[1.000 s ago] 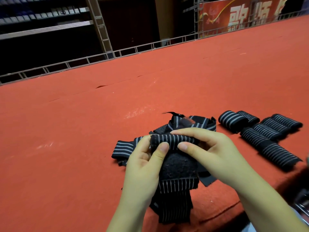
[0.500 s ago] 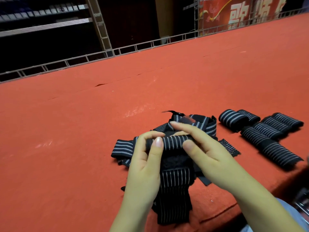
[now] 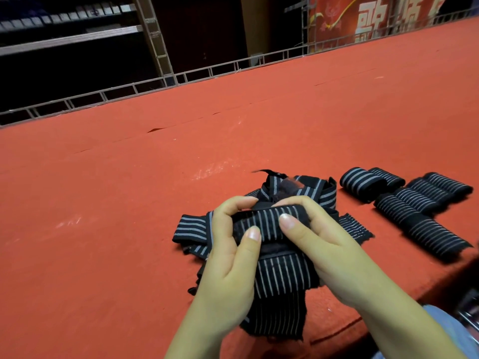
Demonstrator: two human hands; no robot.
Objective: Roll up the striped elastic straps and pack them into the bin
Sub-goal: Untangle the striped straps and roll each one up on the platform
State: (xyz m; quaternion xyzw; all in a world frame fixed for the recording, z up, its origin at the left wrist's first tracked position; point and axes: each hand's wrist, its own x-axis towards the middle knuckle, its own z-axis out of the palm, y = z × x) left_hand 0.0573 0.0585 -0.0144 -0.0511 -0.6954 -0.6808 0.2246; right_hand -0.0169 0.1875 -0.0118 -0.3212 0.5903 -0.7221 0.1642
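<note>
A black strap with grey stripes (image 3: 267,224) is partly rolled into a short tube, and its loose tail hangs toward me over the table's front. My left hand (image 3: 230,257) grips the roll's left end, thumb on top. My right hand (image 3: 318,244) grips the right end, thumb pressed on the stripes. Under and behind the hands lies a tangled pile of unrolled straps (image 3: 311,190). Several finished rolls (image 3: 404,200) lie in a cluster to the right. No bin is in view.
The red felt table (image 3: 155,203) stretches far back and left. A metal wire rail (image 3: 207,73) lines its far edge, with dark shelving beyond. The table's near edge runs just below my wrists, at the lower right.
Both hands have turned the strap further, so the roll is thicker and the fuzzy fastener patch has been wound mostly under it. The free tail is shorter.
</note>
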